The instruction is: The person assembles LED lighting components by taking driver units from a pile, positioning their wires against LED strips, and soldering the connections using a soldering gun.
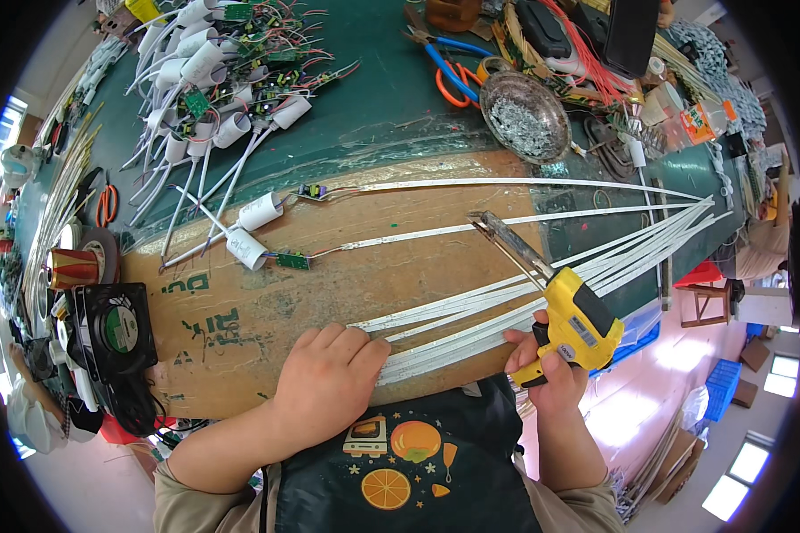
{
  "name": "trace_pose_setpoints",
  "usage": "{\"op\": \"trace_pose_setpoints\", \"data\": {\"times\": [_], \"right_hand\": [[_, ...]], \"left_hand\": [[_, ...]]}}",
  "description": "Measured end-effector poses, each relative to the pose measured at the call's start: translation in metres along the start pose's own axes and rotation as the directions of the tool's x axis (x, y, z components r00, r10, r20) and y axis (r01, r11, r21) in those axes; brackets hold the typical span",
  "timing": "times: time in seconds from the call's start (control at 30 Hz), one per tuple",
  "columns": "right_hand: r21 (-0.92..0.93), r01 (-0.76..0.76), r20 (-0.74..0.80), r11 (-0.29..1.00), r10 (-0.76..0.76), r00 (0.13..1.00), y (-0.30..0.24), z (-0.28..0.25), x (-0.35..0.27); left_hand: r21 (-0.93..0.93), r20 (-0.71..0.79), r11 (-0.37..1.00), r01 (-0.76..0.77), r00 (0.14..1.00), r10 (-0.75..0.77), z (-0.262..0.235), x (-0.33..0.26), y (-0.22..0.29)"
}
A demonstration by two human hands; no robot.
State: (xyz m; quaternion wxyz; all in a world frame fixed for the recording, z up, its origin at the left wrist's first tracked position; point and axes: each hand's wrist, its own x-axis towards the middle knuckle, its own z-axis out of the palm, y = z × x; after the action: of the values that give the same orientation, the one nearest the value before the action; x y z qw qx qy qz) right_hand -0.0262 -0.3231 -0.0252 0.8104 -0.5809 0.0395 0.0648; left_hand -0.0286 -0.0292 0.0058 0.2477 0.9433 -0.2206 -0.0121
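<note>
My right hand [551, 377] grips a yellow and black pistol-shaped soldering gun [585, 324], its metal tip angled up and left over the strips. At the near edge of the cardboard, my left hand [333, 377] is closed on the left ends of a bundle of long white strips [471, 342]; its fingertips are hidden underneath. Farther up, two separate white strips [436, 228] join by thin wires to small green circuit boards [292, 260]. Beside those boards lie two white plastic cylinders [246, 249] with white cables.
Brown cardboard [267, 329] covers part of the green table [364, 107]. A heap of white cylinders with circuit boards [200, 67] stands far left. Beyond the strips are a metal bowl of scraps [526, 117] and blue-handled pliers [449, 67]. A black fan [116, 330] sits at the left.
</note>
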Motion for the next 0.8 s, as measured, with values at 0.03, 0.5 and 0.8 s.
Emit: {"op": "trace_pose_setpoints", "data": {"times": [0.03, 0.5, 0.8], "right_hand": [[0.002, 0.0, 0.002, 1.0, 0.0, 1.0, 0.001, 0.0, 0.001], [0.057, 0.101, 0.084, 0.993, -0.105, 0.991, -0.002, 0.004, 0.003], [0.182, -0.003, 0.172, 0.983, -0.028, 0.985, 0.008, 0.019, -0.002]], "left_hand": [[-0.013, -0.012, 1.0, 0.001, 1.0, -0.001, -0.001, 0.0, 0.0], [-0.479, -0.219, 0.873, -0.092, 0.976, -0.017, 0.003, -0.037, -0.022], [-0.739, -0.122, 0.644, -0.196, 0.98, 0.158, 0.019, -0.03, -0.02]]}}
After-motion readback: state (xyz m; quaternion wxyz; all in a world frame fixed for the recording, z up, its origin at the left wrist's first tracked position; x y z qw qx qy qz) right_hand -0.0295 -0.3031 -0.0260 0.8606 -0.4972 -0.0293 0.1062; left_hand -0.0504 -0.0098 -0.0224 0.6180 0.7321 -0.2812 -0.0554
